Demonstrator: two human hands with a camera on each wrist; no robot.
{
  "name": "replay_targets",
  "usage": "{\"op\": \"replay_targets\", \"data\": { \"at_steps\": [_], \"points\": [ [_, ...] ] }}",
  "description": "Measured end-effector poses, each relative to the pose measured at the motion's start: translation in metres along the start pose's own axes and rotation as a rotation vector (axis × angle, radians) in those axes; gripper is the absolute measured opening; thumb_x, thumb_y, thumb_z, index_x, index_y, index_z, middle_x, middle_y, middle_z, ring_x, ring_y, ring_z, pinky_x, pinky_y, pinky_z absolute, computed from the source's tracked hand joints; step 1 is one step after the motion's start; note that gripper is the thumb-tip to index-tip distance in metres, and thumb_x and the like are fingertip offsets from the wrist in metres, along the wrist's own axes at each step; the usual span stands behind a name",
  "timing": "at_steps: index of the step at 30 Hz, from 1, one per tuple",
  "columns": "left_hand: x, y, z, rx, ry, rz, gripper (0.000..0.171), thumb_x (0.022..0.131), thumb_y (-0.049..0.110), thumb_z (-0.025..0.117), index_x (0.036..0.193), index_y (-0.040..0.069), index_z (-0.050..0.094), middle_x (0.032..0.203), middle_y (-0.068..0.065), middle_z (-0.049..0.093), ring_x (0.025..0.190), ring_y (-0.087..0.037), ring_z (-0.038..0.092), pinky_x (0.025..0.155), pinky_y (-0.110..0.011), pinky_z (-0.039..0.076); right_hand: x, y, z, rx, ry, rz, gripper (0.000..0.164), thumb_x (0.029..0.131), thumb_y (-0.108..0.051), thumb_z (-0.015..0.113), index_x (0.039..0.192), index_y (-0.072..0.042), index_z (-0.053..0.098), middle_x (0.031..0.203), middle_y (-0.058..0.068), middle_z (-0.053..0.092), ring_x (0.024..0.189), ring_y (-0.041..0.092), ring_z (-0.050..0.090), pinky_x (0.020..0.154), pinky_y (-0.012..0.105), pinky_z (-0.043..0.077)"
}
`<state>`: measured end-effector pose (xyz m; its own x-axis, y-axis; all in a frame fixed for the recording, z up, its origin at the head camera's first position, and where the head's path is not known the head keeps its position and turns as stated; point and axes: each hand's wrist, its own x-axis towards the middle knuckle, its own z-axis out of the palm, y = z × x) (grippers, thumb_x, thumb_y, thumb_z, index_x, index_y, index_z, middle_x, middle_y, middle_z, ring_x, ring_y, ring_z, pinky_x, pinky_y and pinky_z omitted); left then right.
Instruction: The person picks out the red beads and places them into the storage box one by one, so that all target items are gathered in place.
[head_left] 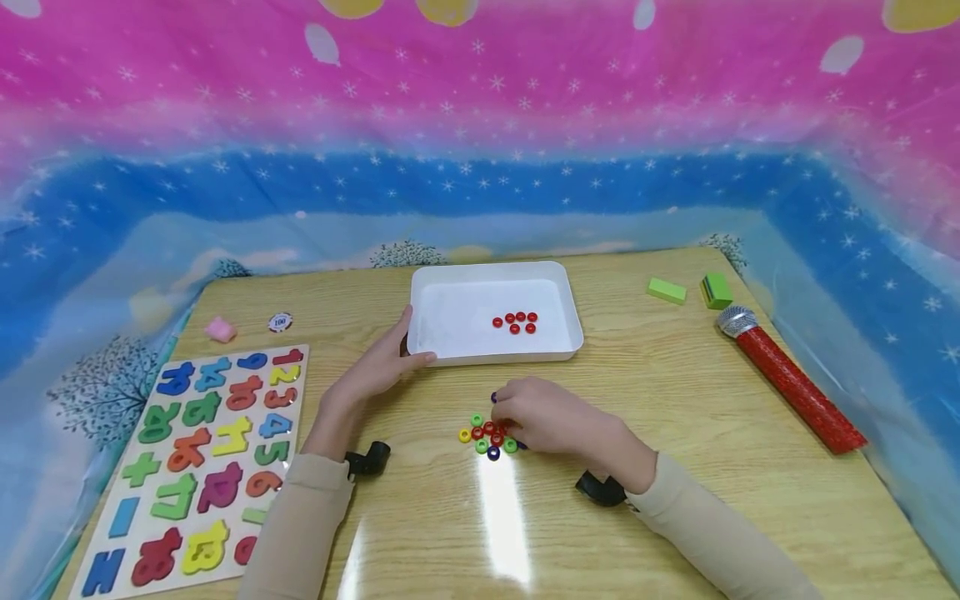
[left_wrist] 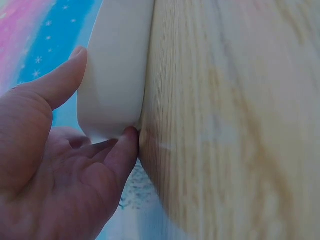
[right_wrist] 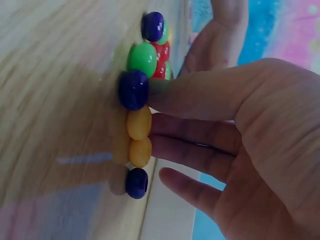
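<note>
A white tray [head_left: 480, 292] stands at the table's far middle, several red beads [head_left: 521, 317] lying inside at its right. My left hand [head_left: 378, 362] holds the tray's near left corner; in the left wrist view the thumb lies against its wall, with fingers around its end. Nearer me is a pile of beads in red, green, yellow and dark blue [head_left: 493, 453]. Over the pile's right side is my right hand [head_left: 551, 425], fingers pointing down. Its thumb [right_wrist: 200, 95] meets a dark blue bead [right_wrist: 134, 90] in the right wrist view; the index fingertip is hidden, so a pinch cannot be confirmed.
A number puzzle board [head_left: 217, 450] covers the left side. Beyond it lie a pink piece [head_left: 221, 329] and a poker chip [head_left: 281, 322]. At right are a green block [head_left: 667, 290], a stack of blocks [head_left: 717, 291] and a red microphone [head_left: 798, 387]. Patterned cloth surrounds the table.
</note>
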<state>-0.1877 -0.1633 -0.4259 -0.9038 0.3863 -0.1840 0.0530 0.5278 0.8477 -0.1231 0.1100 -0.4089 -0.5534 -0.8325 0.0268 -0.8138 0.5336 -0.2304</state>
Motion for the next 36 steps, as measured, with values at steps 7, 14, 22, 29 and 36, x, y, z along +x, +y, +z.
{"op": "replay_targets", "data": {
  "at_steps": [7,14,22,29,36],
  "points": [
    [0.000,-0.001,0.000,0.016,0.006,-0.014,0.091,0.090,0.036,0.058,0.148,0.026,-0.012,0.157,0.004,-0.006,0.145,-0.017,0.008,0.115,-0.043,0.021,0.004,-0.002,0.005,-0.088,0.015,0.002,0.007,0.085,-0.015,0.062,0.082,-0.021,0.066,0.074,-0.012,0.052,0.068,0.007,0.043,0.066,0.023,0.041],
    [0.001,-0.002,0.000,0.012,0.008,-0.008,0.092,0.090,0.037,0.058,0.148,0.026,-0.012,0.157,0.004,-0.005,0.145,-0.017,0.008,0.115,-0.043,0.021,0.011,0.003,-0.008,-0.040,0.015,0.041,0.008,0.084,-0.013,0.061,0.081,-0.019,0.064,0.072,-0.011,0.049,0.066,0.006,0.041,0.062,0.020,0.038],
    [0.001,-0.003,0.001,0.011,0.008,-0.008,0.091,0.090,0.035,0.058,0.148,0.024,-0.012,0.157,0.004,-0.006,0.145,-0.017,0.006,0.116,-0.043,0.019,0.030,0.038,-0.030,0.099,0.149,0.227,0.014,0.085,-0.013,0.064,0.097,-0.015,0.070,0.091,-0.006,0.063,0.084,0.010,0.056,0.076,0.027,0.048],
    [0.000,-0.001,0.000,0.005,0.006,-0.011,0.092,0.089,0.039,0.058,0.148,0.024,-0.011,0.157,0.005,-0.007,0.145,-0.016,0.004,0.116,-0.043,0.018,0.056,0.070,-0.021,0.071,0.171,0.373,0.016,0.087,-0.010,0.058,0.096,-0.012,0.071,0.091,-0.001,0.065,0.083,0.014,0.057,0.077,0.029,0.048],
    [0.000,-0.002,0.000,-0.019,-0.003,0.005,0.094,0.089,0.040,0.058,0.148,0.023,-0.012,0.157,0.001,-0.005,0.145,-0.018,0.009,0.114,-0.043,0.023,0.068,0.085,-0.008,-0.036,0.187,0.371,0.015,0.085,-0.008,0.058,0.087,-0.013,0.072,0.083,0.000,0.063,0.075,0.017,0.053,0.074,0.031,0.045]
  ]
}}
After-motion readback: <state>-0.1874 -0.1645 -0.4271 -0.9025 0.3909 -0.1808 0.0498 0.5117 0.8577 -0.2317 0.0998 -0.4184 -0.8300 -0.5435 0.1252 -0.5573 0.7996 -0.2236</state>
